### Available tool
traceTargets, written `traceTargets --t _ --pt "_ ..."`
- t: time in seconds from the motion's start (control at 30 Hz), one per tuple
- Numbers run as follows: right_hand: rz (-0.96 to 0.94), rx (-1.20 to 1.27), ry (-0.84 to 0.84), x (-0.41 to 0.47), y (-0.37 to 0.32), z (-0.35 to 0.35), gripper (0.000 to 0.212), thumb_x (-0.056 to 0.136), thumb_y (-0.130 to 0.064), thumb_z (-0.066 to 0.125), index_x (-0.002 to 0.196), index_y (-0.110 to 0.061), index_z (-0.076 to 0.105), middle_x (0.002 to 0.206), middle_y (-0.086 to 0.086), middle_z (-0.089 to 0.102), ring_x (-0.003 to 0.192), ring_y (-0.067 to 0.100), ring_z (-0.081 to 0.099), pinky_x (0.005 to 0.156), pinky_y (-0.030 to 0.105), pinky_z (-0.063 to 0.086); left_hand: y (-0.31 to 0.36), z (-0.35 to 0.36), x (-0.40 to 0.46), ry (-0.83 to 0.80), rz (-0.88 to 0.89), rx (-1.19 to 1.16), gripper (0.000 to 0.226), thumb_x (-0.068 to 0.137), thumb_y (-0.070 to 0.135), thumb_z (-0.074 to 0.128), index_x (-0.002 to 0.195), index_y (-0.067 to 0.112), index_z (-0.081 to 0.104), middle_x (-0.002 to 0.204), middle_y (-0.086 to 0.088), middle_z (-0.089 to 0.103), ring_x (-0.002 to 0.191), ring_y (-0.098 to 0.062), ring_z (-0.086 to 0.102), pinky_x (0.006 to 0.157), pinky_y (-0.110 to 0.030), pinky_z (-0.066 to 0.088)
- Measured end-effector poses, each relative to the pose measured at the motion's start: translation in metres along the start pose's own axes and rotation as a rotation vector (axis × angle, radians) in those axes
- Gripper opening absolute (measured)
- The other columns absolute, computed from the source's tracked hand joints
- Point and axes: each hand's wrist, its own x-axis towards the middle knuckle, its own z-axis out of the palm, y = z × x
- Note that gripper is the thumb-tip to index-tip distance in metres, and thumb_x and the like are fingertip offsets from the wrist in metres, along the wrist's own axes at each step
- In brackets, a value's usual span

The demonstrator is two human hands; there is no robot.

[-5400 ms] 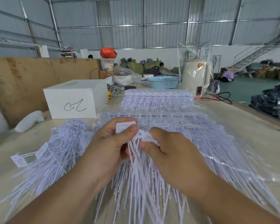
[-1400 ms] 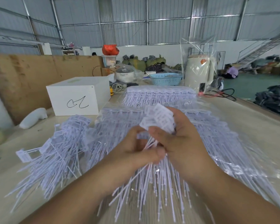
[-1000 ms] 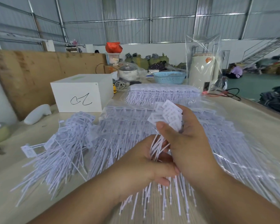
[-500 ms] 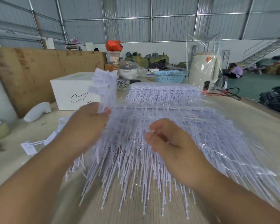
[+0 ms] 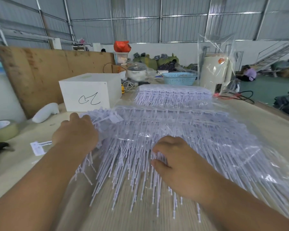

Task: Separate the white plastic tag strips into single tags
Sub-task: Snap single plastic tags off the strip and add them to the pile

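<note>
A wide heap of white tag strips (image 5: 182, 129) in clear plastic covers the table's middle, thin tails pointing toward me. My left hand (image 5: 75, 135) is low at the heap's left edge and grips a bundle of separated tags (image 5: 107, 116). The bundle's flat heads stick out past my fingers and its tails (image 5: 84, 170) trail under my wrist. It covers most of the loose tag pile there. My right hand (image 5: 178, 165) rests on the front of the heap. Its thumb and curled fingers pinch some tag stems (image 5: 158, 156).
A white box (image 5: 90, 92) with a black scribble stands behind the left hand. Further left are a white lump (image 5: 45, 112), a tape roll (image 5: 2, 130) and one loose tag (image 5: 37, 147). A second bagged stack (image 5: 172, 95), a blue basket (image 5: 178, 78), a wrapped cream appliance (image 5: 215, 74) and a black cable (image 5: 240, 95) lie behind.
My left hand has dropped from head height, carrying the bundle down and forward onto the left pile. The right hand has moved slightly down onto the heap's front.
</note>
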Motion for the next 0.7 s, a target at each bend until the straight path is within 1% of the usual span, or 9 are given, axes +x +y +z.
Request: traceTargets --t 0.1,0.2,0.27,0.33,0.37,0.43,0.53,0.6,0.7 --pt "0.063 -0.090 0.027 0.000 0.000 -0.003 0.040 0.097 -0.039 0.046 0.132 -0.021 0.053 0.134 -0.006 0.042 0.127 0.014 0.032 0.108 0.033 0.034 0.001 0.002 -0.003 -0.022 -0.013 0.034 0.033 0.092 0.012 0.043 0.124 0.007 0.041 0.113 -0.012 0.031 0.111 -0.037 0.046 0.076 -0.042 0.039" --pt "0.147 -0.165 0.075 0.001 0.001 -0.007 0.049 0.096 -0.041 0.043 0.141 -0.021 0.044 0.149 -0.002 0.029 0.137 0.017 0.023 0.116 0.034 0.023 0.012 0.004 -0.010 0.016 -0.003 0.058 0.041 0.091 0.031 0.046 0.126 0.010 0.039 0.129 -0.010 0.026 0.115 -0.034 0.040 0.085 -0.043 0.038" --pt "0.191 -0.196 0.100 0.001 0.001 -0.008 0.057 0.096 -0.044 0.042 0.147 -0.021 0.034 0.157 -0.001 0.015 0.143 0.018 0.011 0.120 0.036 0.010 0.018 0.004 -0.014 0.070 0.019 0.056 0.049 0.089 0.038 0.045 0.129 0.010 0.039 0.142 -0.009 0.021 0.122 -0.034 0.037 0.093 -0.046 0.035" --pt "0.206 -0.211 0.112 0.000 0.001 -0.008 0.065 0.096 -0.046 0.040 0.152 -0.021 0.020 0.159 0.000 0.002 0.145 0.019 -0.002 0.121 0.039 0.000 0.022 0.000 -0.020 0.186 0.128 -0.018 0.050 0.086 0.031 0.050 0.130 0.009 0.042 0.149 -0.013 0.023 0.125 -0.038 0.037 0.095 -0.048 0.034" --pt "0.206 -0.220 0.115 -0.001 0.001 -0.008 0.068 0.096 -0.046 0.039 0.154 -0.021 0.012 0.159 0.000 -0.005 0.145 0.019 -0.009 0.122 0.041 -0.004 0.025 -0.002 -0.024 0.267 0.254 -0.111 0.046 0.083 0.024 0.052 0.127 0.008 0.048 0.146 -0.015 0.032 0.122 -0.039 0.041 0.094 -0.049 0.036" --pt "0.200 -0.249 0.134 0.000 0.002 -0.008 0.074 0.096 -0.047 0.038 0.155 -0.022 0.001 0.158 0.000 -0.017 0.145 0.019 -0.021 0.120 0.045 -0.011 0.033 -0.008 -0.037 0.335 0.559 -0.380 0.035 0.075 0.015 0.047 0.108 0.010 0.061 0.116 -0.011 0.059 0.100 -0.031 0.056 0.084 -0.042 0.043" --pt "0.179 -0.270 0.203 0.002 0.002 -0.007 0.079 0.093 -0.046 0.039 0.154 -0.022 -0.006 0.157 0.002 -0.027 0.141 0.019 -0.033 0.117 0.046 -0.019 0.050 -0.015 -0.063 -0.055 0.828 -0.583 0.021 0.074 0.023 0.041 0.083 0.029 0.058 0.071 0.011 0.061 0.064 -0.004 0.055 0.061 -0.027 0.042" --pt "0.160 -0.271 0.264 0.003 0.002 -0.009 0.081 0.091 -0.043 0.041 0.155 -0.023 -0.004 0.156 0.003 -0.032 0.138 0.019 -0.040 0.115 0.045 -0.023 0.061 -0.006 -0.072 -0.170 0.921 -0.509 0.012 0.075 0.025 0.039 0.071 0.030 0.049 0.063 0.012 0.053 0.061 -0.004 0.051 0.059 -0.027 0.043" --pt "0.121 -0.247 0.369 0.003 0.001 -0.011 0.080 0.085 -0.041 0.042 0.156 -0.020 0.011 0.160 0.008 -0.023 0.142 0.022 -0.034 0.117 0.044 -0.020 0.069 0.013 -0.068 -0.012 0.889 -0.449 0.019 0.082 0.026 0.039 0.076 0.024 0.057 0.074 0.011 0.055 0.074 -0.008 0.052 0.069 -0.033 0.047"
